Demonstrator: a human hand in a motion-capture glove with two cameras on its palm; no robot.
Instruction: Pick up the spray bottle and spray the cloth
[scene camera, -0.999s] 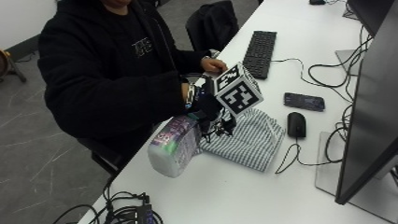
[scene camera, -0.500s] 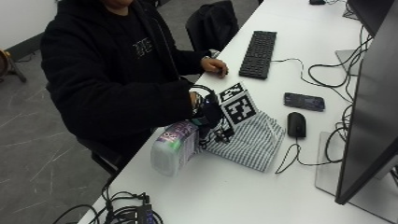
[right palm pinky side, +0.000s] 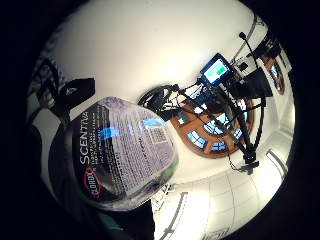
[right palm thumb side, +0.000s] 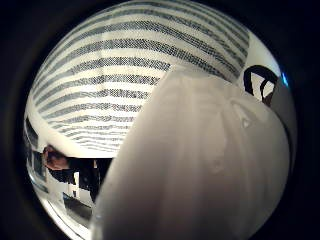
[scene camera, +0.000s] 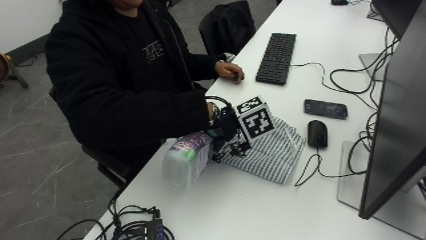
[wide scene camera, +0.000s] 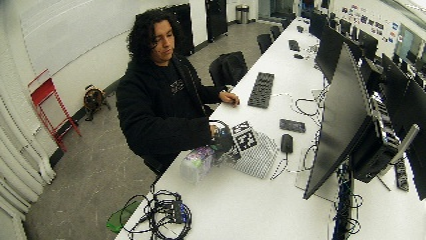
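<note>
The gloved right hand (scene camera: 223, 131) is gripping the Clorox spray bottle (scene camera: 188, 165) standing on the table (scene camera: 266, 210) beside the striped cloth (scene camera: 269, 152); nozzle should be facing the cloth before squeezing.

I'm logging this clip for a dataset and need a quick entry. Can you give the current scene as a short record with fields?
held object: spray bottle, Clorox Scentiva label, tilted
right hand: gloved, grips the bottle's top end
cloth: striped, folded, on the white table beside the bottle
left hand: bare, rests on the table near the keyboard
other items: mouse and phone beyond the cloth, monitor at the table's far edge
task stage: bottle in hand; no spray visible
</note>
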